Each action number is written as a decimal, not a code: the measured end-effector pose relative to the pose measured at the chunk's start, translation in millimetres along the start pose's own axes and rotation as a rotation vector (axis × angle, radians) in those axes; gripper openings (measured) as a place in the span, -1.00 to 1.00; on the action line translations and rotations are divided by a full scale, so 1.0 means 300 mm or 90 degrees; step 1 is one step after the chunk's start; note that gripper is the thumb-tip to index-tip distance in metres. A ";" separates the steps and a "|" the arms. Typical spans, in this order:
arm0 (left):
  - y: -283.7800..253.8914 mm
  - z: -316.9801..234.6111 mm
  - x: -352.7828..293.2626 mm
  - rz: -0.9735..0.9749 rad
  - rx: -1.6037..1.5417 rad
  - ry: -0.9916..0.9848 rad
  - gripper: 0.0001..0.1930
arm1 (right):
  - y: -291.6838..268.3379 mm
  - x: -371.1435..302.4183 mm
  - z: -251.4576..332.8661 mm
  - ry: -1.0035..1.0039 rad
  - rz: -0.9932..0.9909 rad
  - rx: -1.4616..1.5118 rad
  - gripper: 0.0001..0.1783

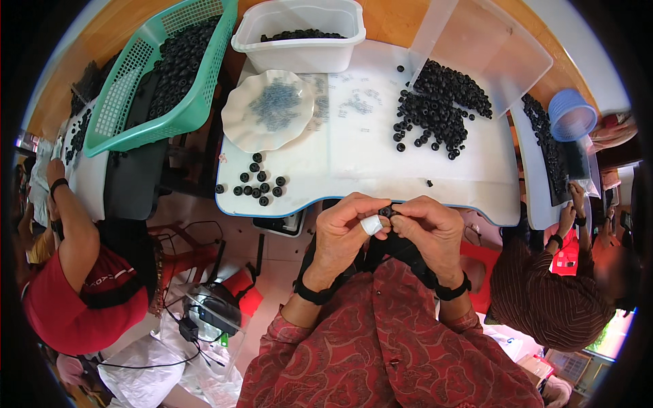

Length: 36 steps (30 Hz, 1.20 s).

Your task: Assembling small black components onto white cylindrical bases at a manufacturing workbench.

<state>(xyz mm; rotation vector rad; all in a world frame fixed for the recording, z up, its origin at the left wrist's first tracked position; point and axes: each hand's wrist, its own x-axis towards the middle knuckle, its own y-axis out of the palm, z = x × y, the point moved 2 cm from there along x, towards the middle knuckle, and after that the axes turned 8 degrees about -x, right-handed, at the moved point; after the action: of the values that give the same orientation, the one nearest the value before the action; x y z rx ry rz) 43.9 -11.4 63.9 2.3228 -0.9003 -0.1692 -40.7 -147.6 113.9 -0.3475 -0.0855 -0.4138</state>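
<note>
Red shirt (381, 340): lying nearest.
Left hand (342, 234), right hand (434, 231): pinching one black piece (387, 211).
Finger wrap (371, 225): perhaps dulling touch, risking a drop.

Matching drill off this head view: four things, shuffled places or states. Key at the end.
Things
1. Green basket
2. Wavy-rimmed plate
3. White tub
4. Left hand and right hand

Places and states
A. Top centre of the picture
B. At a small black part, fingers pinched
C. Bearing a pile of small greyish pieces
D. Upper left, with openwork walls

Pairs: 1-D, 2-C, 3-A, 4-B
</note>
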 end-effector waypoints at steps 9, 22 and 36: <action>-0.033 -0.028 -0.040 0.018 -0.007 -0.041 -0.78 | 0.023 -0.013 0.058 -0.053 0.031 -0.052 -0.85; -0.025 -0.056 -0.058 0.006 -0.011 0.019 -0.74 | 0.047 -0.030 0.086 -0.107 0.029 -0.146 -0.78; -0.024 -0.050 -0.067 0.042 -0.037 0.014 -0.74 | 0.024 -0.032 0.073 0.003 0.075 0.016 -0.83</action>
<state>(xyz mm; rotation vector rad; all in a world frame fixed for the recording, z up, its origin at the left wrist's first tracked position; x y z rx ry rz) 37.7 13.3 69.4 2.2338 -0.9470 -0.1404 -46.8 -130.1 130.8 -0.3257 -0.0652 -0.2968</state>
